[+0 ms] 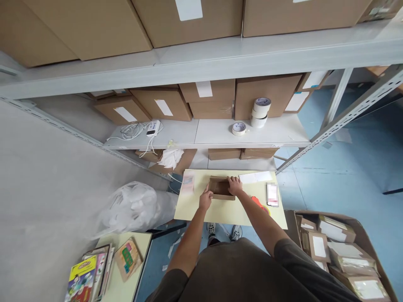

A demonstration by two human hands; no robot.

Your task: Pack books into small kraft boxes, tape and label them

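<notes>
A small open-topped cardboard box [223,196] rests on the pale yellow table [192,211]; its brown inside is visible. My left hand [205,198] grips the box's left end, thumb by the near corner. At the right end, my right hand [234,186] is closed over the wall, fingers at the rim. Right of the box lies a red and yellow object [257,203], partly covered by my right forearm; it looks like a tape dispenser. White label sheets [255,177] lie behind my right hand. A pinkish clear packet [188,183] is at the table's left.
A phone-like item [272,195], blurred out, sits at the table's right. Tape rolls [260,112] and a power strip [153,128] are on the shelf [214,133]. A large carton of parcels [362,228] stands right, a white plastic bag [132,207] left, books [82,272] lower left.
</notes>
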